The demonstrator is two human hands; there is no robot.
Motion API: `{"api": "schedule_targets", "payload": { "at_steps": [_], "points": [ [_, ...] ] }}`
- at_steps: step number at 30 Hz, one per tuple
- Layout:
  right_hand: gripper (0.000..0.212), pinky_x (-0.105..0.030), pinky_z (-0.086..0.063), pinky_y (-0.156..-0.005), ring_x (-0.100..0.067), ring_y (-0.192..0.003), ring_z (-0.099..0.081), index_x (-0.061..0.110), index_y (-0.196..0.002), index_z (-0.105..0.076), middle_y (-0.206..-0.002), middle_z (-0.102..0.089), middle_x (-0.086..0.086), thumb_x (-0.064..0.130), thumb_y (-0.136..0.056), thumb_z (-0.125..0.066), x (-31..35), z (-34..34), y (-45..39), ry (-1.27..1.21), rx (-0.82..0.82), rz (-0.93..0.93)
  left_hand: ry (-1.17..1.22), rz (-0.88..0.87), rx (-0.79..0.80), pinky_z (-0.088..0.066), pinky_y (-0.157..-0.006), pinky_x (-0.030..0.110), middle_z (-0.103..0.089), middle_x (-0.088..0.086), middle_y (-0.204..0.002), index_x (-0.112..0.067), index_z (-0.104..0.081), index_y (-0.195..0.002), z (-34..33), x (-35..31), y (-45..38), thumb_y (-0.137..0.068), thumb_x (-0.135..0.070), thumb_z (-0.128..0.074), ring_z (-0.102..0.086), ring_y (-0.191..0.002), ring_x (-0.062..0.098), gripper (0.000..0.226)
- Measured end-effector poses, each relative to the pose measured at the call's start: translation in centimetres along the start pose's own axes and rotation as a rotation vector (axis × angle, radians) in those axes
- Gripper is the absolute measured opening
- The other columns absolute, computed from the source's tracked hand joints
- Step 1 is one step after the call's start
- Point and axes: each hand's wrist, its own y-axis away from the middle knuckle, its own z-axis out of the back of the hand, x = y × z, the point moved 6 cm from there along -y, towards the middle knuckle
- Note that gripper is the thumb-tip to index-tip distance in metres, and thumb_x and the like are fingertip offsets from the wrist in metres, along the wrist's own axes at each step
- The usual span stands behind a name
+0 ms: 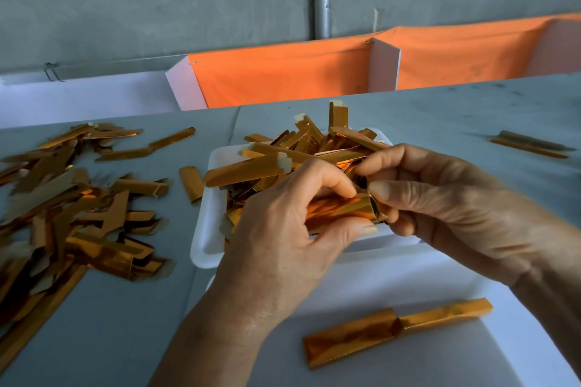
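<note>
- Two hands, the left hand (283, 229) and the right hand (456, 207), both pinch one small shiny gold paper box (339, 209) just above the white foam tray (204, 239).
- Many more gold pieces (251, 171) fill that tray, right behind the fingers.
- Lots of flat gold strips lie in a big heap (78, 214) on the grey table (125, 308), off to the left.
- One long gold box (396, 330) lies in front of the hands.
</note>
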Motion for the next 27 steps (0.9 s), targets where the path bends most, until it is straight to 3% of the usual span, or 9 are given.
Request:
{"api": "schedule_targets", "payload": {
  "at_steps": [6, 15, 27],
  "points": [
    [0.031, -0.016, -0.046, -0.05, -0.01, -0.057, -0.059, 0.018, -0.092, -0.073, -0.066, -0.065, -0.003, 0.022, -0.061, -0.071, 1.1, 0.0, 0.3, 0.217, -0.046, 0.074, 0.002, 0.014, -0.007, -0.056, -0.075, 0.025, -0.068, -0.008, -0.097, -0.02, -0.059, -0.095, 0.1, 0.1, 0.0, -0.073, -0.037, -0.075, -0.066, -0.094, 0.006, 0.032],
    [0.018, -0.018, -0.047, -0.049, -0.01, -0.056, -0.058, 0.021, -0.08, -0.072, -0.066, -0.063, -0.003, 0.011, -0.066, -0.079, 0.9, -0.1, 0.5, 0.091, -0.001, 0.026, 0.056, 0.035, -0.025, -0.055, -0.079, 0.024, -0.067, -0.007, -0.101, -0.021, -0.058, -0.095, 0.0, 0.3, 0.0, -0.074, -0.03, -0.074, -0.065, -0.098, 0.009, 0.028],
    [0.017, -0.018, -0.044, -0.042, -0.01, -0.044, -0.052, 0.018, -0.073, -0.072, -0.057, -0.057, -0.003, 0.004, -0.064, -0.068, 0.8, -0.5, 0.3, 0.03, 0.014, 0.018, -0.075, -0.081, -0.065, -0.054, -0.073, 0.027, -0.066, -0.004, -0.098, -0.012, -0.061, -0.093, 0.2, -0.8, -0.1, -0.074, -0.031, -0.074, -0.065, -0.089, 0.009, 0.03]
  ]
}}
